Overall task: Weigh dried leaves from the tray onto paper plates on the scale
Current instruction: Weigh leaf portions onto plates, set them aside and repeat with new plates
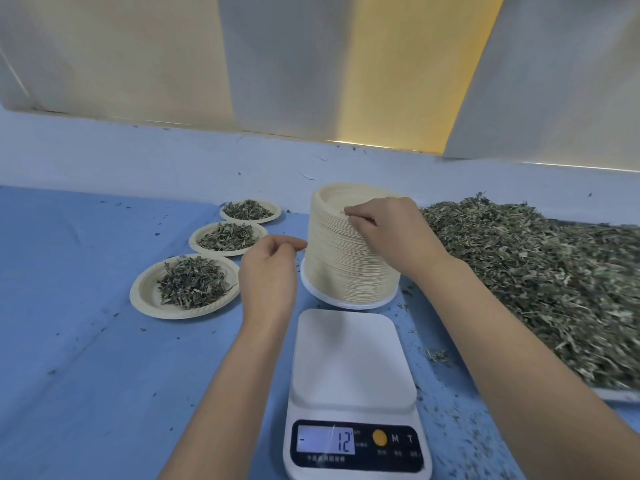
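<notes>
Getting a fresh plate now. Pinching the rim of the top plate on the stack with the right hand, thumb and fingers pressed together on the edge. Hovering just beside the stack with the left hand, fingers curled in, nothing seen in them; hard to tell if touching the stack. Nothing on the scale yet, and a minus 12 on its little screen. Heaped up on the tray at the right: the leaves. Already filled and set on the blue worktop at the left: three plates. Next, most likely: peeling off just one plate, not two stuck together, then laying it flat in the middle of the scale before scooping any leaves.
</notes>
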Motion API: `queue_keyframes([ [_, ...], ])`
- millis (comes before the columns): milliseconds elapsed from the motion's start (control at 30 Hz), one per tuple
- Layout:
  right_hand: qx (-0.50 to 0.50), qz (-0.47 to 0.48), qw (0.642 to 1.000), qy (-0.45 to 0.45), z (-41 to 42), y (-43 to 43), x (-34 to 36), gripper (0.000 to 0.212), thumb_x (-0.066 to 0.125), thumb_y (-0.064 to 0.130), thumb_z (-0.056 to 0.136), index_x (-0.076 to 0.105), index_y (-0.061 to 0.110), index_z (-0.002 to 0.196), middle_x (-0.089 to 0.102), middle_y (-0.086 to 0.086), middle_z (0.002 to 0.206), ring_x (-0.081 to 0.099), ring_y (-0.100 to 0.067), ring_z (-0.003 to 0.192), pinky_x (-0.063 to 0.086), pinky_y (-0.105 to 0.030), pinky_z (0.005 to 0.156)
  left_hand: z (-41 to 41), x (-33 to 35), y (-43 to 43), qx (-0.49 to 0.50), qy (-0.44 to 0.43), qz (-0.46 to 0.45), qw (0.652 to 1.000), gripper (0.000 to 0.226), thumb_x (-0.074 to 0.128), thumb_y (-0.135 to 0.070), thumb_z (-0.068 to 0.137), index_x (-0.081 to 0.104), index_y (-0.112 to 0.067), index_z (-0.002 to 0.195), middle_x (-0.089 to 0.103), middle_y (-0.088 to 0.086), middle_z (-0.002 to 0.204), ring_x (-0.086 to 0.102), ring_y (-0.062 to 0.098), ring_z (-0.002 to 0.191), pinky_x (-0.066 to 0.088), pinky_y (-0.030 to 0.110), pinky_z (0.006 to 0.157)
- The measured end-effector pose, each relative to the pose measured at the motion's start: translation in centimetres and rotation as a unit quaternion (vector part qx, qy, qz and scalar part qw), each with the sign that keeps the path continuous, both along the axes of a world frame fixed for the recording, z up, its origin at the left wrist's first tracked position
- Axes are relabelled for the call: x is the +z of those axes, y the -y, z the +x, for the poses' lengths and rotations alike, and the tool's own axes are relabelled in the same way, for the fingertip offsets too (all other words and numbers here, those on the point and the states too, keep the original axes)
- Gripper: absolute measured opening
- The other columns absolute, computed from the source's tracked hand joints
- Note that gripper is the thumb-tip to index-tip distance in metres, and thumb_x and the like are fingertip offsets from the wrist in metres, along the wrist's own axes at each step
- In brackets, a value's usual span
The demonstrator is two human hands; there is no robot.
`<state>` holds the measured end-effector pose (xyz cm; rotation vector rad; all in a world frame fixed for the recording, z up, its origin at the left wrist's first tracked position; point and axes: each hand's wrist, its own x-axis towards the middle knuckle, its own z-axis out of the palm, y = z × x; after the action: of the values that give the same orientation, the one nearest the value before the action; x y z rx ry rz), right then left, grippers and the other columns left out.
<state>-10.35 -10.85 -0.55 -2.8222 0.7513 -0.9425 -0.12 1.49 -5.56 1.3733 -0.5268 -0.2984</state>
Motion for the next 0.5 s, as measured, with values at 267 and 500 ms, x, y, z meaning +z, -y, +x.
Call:
queue_keyframes([
  [267,-0.006,-0.014,1.000,0.026,0.5,-0.4,-0.1,0.028,0.047,0.012,0.098,0.066,0.008,0.119,0.067,-0.006,0.118,0.058,-0.022,0.112,0.035,-0.022,0.090,-0.1,-0.2,0.0,-0.007,0.004,-0.001,1.000,0.030,0.044,-0.005,0.083,0.066,-0.022,0.073,0.068,-0.009,0.089,0.061,0.012,0.096,0.048,0.042,0.093],
  [500,-0.004,-0.046,0.996,0.081,1.1,-0.8,-0.2,0.029,0.044,0.010,0.099,0.065,0.005,0.119,0.067,-0.009,0.115,0.054,-0.027,0.111,0.037,-0.026,0.090,-0.3,-0.1,0.0,-0.015,-0.011,-0.006,1.000,0.029,0.043,-0.005,0.083,0.066,-0.020,0.076,0.069,-0.006,0.089,0.063,0.012,0.092,0.050,0.039,0.092],
])
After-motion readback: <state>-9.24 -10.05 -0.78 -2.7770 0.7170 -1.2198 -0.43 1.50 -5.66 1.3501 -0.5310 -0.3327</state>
